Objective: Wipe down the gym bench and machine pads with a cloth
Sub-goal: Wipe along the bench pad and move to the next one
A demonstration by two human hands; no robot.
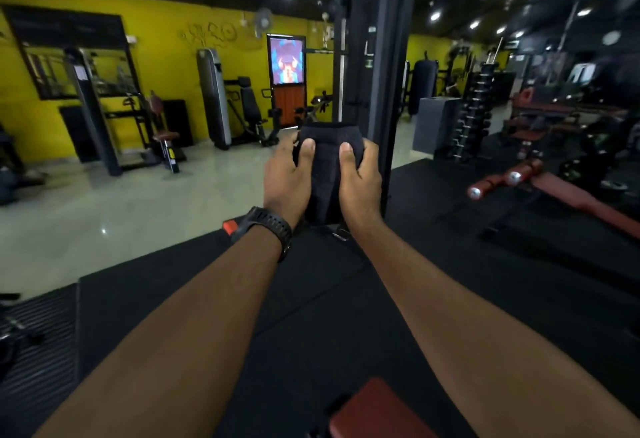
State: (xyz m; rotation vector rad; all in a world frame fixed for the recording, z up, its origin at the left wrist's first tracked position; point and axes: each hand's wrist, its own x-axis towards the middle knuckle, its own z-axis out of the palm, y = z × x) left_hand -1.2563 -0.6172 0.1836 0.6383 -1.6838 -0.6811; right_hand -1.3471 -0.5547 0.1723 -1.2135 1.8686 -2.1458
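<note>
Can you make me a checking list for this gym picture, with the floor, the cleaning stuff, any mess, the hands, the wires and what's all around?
Surface: black rubber mat underfoot; shiny tiled floor beyond it.
Job's things: black cloth held up in front; red pad at the bottom edge; red bench on the right.
Clutter: nothing seen.
Grips: left hand and right hand both hold the black cloth, thumbs on its front; watch on the left wrist.
Cables: a thin upright line beside the machine column; cable or rod, cannot tell.
Surroundings: yellow wall, dumbbell rack, more machines.
</note>
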